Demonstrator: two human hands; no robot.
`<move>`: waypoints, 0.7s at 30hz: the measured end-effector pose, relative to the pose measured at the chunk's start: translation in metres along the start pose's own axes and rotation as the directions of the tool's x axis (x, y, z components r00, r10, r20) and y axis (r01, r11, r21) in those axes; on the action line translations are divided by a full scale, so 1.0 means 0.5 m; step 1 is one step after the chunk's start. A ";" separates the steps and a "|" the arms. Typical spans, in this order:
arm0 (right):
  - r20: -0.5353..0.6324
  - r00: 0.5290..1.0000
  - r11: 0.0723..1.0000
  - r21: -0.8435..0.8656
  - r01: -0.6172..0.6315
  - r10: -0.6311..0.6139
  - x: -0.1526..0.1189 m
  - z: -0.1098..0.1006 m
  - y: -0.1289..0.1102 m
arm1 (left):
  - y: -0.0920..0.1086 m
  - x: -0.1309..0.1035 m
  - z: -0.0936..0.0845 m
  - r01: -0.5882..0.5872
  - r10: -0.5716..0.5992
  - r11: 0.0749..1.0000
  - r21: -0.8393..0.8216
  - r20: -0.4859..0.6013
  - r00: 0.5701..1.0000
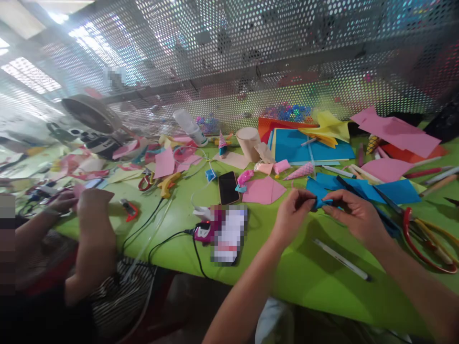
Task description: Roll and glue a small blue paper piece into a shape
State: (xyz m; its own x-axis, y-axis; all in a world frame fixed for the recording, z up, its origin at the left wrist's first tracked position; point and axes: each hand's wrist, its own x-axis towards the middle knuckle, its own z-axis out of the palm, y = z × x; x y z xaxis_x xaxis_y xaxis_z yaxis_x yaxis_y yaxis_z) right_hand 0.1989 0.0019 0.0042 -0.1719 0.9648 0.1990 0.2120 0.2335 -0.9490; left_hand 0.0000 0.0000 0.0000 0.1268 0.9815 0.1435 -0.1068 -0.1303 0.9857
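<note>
Green bench (pixel 260 227) is cluttered, your left hand (pixel 294 210) and right hand (pixel 353 212) pinch that blue piece (pixel 319 202), probably mid-shaping, so the next move wants a light touch.

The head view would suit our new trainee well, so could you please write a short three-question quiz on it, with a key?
1. True or false: the left hand and the right hand both touch the small blue piece.
2. Which of these lies nearest the right hand? (a) yellow glue gun (b) white pen (c) white bottle
3. Fill in the blank: the black-screened phone lies on the green table to the ____ of both hands.

Key: 1. True; 2. b; 3. left.
</note>
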 end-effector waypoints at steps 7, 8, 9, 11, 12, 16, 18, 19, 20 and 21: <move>-0.025 0.994 0.979 0.179 -0.097 0.103 0.008 -0.010 0.017 | 0.008 -0.009 0.008 -0.144 0.154 0.960 0.240 -0.023 0.988; -0.026 0.994 0.977 0.187 -0.102 0.109 0.008 -0.009 0.017 | 0.008 -0.010 0.008 -0.154 0.166 0.956 0.250 -0.028 0.986; -0.031 0.993 0.976 0.192 -0.105 0.113 0.007 -0.009 0.017 | 0.008 -0.010 0.009 -0.160 0.174 0.954 0.255 -0.033 0.984; -0.040 0.992 0.975 0.197 -0.108 0.118 0.006 -0.007 0.015 | 0.008 -0.011 0.010 -0.161 0.177 0.954 0.254 -0.041 0.983; -0.043 0.992 0.974 0.199 -0.109 0.120 0.005 -0.006 0.014 | 0.008 -0.011 0.010 -0.151 0.168 0.956 0.250 -0.046 0.985; -0.049 0.991 0.972 0.208 -0.108 0.121 0.005 -0.007 0.014 | 0.011 -0.011 0.010 -0.054 0.067 0.978 0.202 -0.059 0.996; -0.051 0.992 0.974 0.202 -0.105 0.118 0.005 -0.009 0.016 | 0.012 -0.009 0.009 -0.012 0.022 0.988 0.155 -0.060 0.998; -0.051 0.992 0.975 0.195 -0.104 0.116 0.004 -0.010 0.018 | 0.012 -0.007 0.008 -0.007 0.015 0.991 0.130 -0.059 0.998; -0.049 0.992 0.977 0.187 -0.102 0.113 0.004 -0.011 0.018 | 0.012 -0.006 0.008 -0.009 0.015 0.994 0.108 -0.058 0.998; -0.046 0.993 0.979 0.179 -0.100 0.110 0.003 -0.013 0.019 | 0.012 -0.004 0.007 -0.016 0.020 0.996 0.086 -0.056 0.998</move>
State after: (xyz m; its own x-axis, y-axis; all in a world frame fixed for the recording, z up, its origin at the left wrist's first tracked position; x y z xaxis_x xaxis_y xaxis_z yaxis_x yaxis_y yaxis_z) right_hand 0.2067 0.0066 -0.0028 -0.1031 0.9891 0.1048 0.0526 0.1106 -0.9925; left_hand 0.0024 -0.0032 0.0059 0.0691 0.9850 0.1584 -0.0236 -0.1571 0.9873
